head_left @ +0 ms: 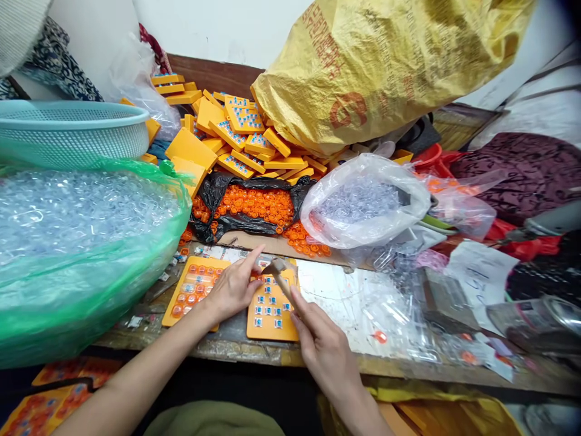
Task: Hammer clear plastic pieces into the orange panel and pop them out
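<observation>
My right hand [324, 339] is closed around the handle of a small hammer-like tool [284, 283], whose head is over the upper part of a yellow board [272, 332]. Small white pieces with blue centres sit in rows on that board. My left hand [233, 284] rests at the board's upper left, index finger stretched forward and thumb near the tool's head; whether its fingertips hold a small piece is too small to tell. Left of it lies a second yellow board [173, 312] bearing orange caps under clear covers, partly hidden by my left hand and forearm.
A green bag [113, 266] of clear parts fills the left, below a blue basket [113, 133]. Behind are a black bag [209, 197] of orange caps, a white bag [363, 233] and piled yellow boards [193, 148]. A metal block [447, 297] and a can [531, 321] stand right.
</observation>
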`<state>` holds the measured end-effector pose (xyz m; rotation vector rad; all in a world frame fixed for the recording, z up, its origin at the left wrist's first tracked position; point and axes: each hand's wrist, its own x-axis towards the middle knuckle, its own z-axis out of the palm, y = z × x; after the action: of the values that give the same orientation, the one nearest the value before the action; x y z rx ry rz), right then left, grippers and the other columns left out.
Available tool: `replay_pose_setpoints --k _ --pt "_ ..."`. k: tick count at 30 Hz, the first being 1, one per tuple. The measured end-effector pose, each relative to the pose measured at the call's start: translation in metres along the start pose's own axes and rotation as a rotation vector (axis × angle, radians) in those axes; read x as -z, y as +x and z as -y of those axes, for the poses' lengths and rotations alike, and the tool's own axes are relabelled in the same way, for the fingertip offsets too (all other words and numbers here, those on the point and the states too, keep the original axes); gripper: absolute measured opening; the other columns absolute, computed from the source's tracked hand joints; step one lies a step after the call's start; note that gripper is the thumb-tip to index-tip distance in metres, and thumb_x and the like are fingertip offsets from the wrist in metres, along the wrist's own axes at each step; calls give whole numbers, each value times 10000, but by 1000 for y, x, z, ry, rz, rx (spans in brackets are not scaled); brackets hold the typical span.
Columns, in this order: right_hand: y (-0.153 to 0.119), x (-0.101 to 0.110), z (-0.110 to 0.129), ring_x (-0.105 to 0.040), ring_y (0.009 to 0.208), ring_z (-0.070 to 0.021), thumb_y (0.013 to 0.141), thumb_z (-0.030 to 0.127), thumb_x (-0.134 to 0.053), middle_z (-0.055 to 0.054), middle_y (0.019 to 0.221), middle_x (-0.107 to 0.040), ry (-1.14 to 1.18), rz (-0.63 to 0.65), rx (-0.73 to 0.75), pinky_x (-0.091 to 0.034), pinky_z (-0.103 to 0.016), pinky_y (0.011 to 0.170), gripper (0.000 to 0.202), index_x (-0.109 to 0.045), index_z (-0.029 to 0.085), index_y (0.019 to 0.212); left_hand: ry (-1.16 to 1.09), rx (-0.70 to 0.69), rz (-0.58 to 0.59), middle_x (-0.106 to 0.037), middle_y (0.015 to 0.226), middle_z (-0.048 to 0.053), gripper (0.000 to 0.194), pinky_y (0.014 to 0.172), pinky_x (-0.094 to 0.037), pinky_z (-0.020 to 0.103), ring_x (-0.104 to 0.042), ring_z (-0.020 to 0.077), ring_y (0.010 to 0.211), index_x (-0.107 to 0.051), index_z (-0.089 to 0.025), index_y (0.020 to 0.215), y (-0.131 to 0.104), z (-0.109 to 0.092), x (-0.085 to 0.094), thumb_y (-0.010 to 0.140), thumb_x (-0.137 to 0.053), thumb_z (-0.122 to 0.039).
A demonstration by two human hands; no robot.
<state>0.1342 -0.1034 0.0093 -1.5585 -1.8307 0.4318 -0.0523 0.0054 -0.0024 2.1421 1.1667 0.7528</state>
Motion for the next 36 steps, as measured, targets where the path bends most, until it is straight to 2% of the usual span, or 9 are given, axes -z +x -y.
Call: replay_pose_setpoints --k 5,11,14,18,21,25,29,32,36 --pt "2 0 -2 -688 804 -182 928 186 -408 -40 950 -700 -5 118 -87 -565 -293 730 484 -458 307 1394 -9 47 30 -693 943 50 681 796 -527 357 -647 190 847 -325 -194 1416 -1 -1 2 782 -550 -89" --pt "1 -1 -15 -652 1053 -254 846 380 -584 -102 1227 -652 298 -189 -392 -551 -379 863 505 -565 183 1310 -3 56 26 -711 1015 95 464 835 -529 349 -663 207 895 -570 -138 1228 24 -2 5 784 -648 -246" --pt "0 0 -26 -701 873 -251 785 411 -655 -95 1041 -727 389 -299 -514 -590 -365 732 595 -555 167 1318 74 -56 30 -713 1051 96 224 913 -490 319 -646 200 991 -694 -139 1007 62 -10 -11 862 -531 -191" --pt "-7 2 -38 -686 675 -220 787 433 -657 -64 878 -741 454 -338 -531 -582 -320 568 646 -508 182 1362 115 -76 123 -729 961 84 216 872 -492 307 -654 209 931 -727 -142 906 111 -16 -41 804 -544 -87" --pt "-16 2 -47 -627 519 -168 816 449 -624 -47 852 -731 467 -333 -546 -522 -269 431 683 -427 200 1421 140 -39 167 -724 840 75 188 805 -503 310 -656 211 839 -735 -139 860 126 -13 -50 775 -573 -92" --pt "-18 0 -50 -518 379 -101 813 438 -633 -42 872 -727 535 -308 -602 -424 -223 318 703 -399 214 1437 153 -36 223 -682 792 57 172 742 -499 274 -633 188 778 -735 -144 808 123 -4 -44 739 -591 -80" --pt "-10 1 -42 -613 466 -139 804 446 -641 -72 953 -732 556 -243 -635 -502 -246 373 684 -441 201 1411 166 -48 215 -640 882 87 210 795 -492 308 -613 208 859 -723 -132 821 109 -3 -37 818 -513 -118" --pt "-9 4 -35 -712 868 -243 823 418 -626 -102 1140 -695 443 -211 -549 -609 -346 703 580 -530 178 1342 132 -46 188 -652 952 81 257 830 -493 323 -616 204 888 -683 -144 1019 85 -8 -29 830 -509 -127" --pt "-15 9 -31 -554 1215 -252 884 348 -563 -75 1339 -573 286 -148 -385 -471 -392 1007 457 -555 208 1319 56 -13 150 -671 1015 80 433 873 -489 355 -617 211 940 -556 -165 1234 42 -15 -13 804 -545 -118"
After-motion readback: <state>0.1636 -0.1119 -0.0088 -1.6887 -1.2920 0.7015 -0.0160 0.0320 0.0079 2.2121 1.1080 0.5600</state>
